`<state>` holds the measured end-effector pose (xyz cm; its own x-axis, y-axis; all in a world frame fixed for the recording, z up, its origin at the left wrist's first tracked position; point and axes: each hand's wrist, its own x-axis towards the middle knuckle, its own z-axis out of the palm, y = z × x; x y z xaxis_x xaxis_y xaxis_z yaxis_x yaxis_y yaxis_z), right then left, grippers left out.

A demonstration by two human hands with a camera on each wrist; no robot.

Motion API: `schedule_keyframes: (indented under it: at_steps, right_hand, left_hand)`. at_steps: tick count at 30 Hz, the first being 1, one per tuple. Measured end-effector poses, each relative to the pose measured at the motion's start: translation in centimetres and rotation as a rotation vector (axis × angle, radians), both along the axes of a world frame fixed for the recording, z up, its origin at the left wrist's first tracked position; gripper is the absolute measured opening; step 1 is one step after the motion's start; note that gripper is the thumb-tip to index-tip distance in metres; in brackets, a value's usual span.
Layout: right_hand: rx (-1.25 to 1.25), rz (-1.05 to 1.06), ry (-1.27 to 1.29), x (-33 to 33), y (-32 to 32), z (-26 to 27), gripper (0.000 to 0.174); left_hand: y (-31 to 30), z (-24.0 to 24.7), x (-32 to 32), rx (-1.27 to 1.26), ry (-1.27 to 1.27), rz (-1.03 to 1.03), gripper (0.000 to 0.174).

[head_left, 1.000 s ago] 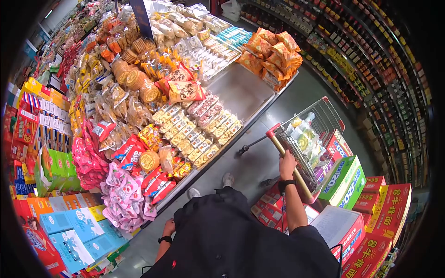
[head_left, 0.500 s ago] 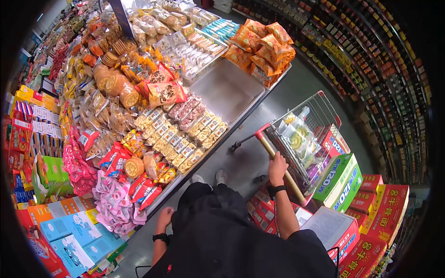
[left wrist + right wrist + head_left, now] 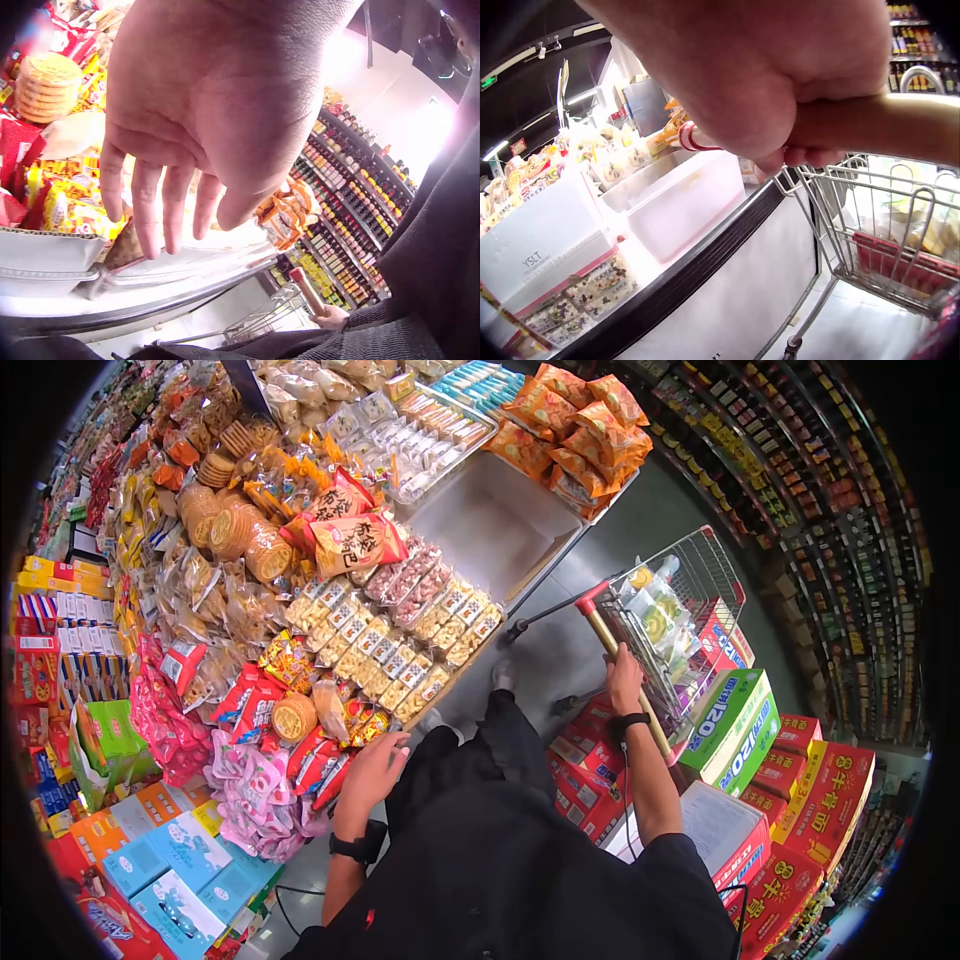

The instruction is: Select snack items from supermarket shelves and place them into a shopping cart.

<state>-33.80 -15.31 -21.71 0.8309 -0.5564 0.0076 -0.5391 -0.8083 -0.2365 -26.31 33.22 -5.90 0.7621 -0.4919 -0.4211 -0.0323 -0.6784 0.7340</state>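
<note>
My right hand [image 3: 625, 678] grips the tan handle [image 3: 598, 632] of a wire shopping cart [image 3: 690, 575]; in the right wrist view its fingers curl under the bar [image 3: 877, 127]. Clear bags of produce [image 3: 658, 615] lie in the cart. Over the front edge of the snack display, my left hand [image 3: 372, 775] reaches out with nothing in it, its fingers extended in the left wrist view [image 3: 202, 112]. Nearest to it are red snack packets [image 3: 318, 762], yellow-red packets [image 3: 365, 722] and a stack of round crackers [image 3: 49, 86].
Pink bags [image 3: 250, 800], clear packs of nougat-like pieces [image 3: 375, 650] and orange bags [image 3: 575, 425] fill the display. A white bin [image 3: 510, 510] sits at its right. Green and red cartons [image 3: 735, 730] are stacked on the right, beside the cart. Shelves of bottles [image 3: 800, 510] line the far side.
My left hand has risen from beside my body and moved forward to the display edge, its fingers straightening. The right hand keeps hold of the cart handle. My feet have shifted.
</note>
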Motion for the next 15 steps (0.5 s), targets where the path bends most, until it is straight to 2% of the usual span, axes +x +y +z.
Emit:
schedule_keyframes:
  at_steps: [4,8,9,10,15]
  right_hand:
    - [0.043,-0.011,0.009,2.3,-3.3,-0.1,0.026]
    - [0.088,-0.016,0.092,5.7,-7.7,1.8,0.026]
    - [0.023,-0.017,0.115,6.9,-8.7,2.7,0.026]
    - [0.057,-0.073,0.147,8.0,-9.6,3.5,0.026]
    - [0.221,-0.062,-0.038,11.5,-15.2,3.4,0.024]
  left_hand:
    - [-3.9,0.3,1.3,0.043,-0.028,-0.077,0.027]
    - [-9.9,0.9,3.5,0.081,-0.072,-0.101,0.028]
    - [-11.7,1.2,4.2,0.082,-0.082,-0.096,0.028]
    - [-13.4,1.6,4.8,0.089,-0.088,-0.09,0.028]
    - [-22.2,3.0,7.5,0.09,-0.075,-0.058,0.028]
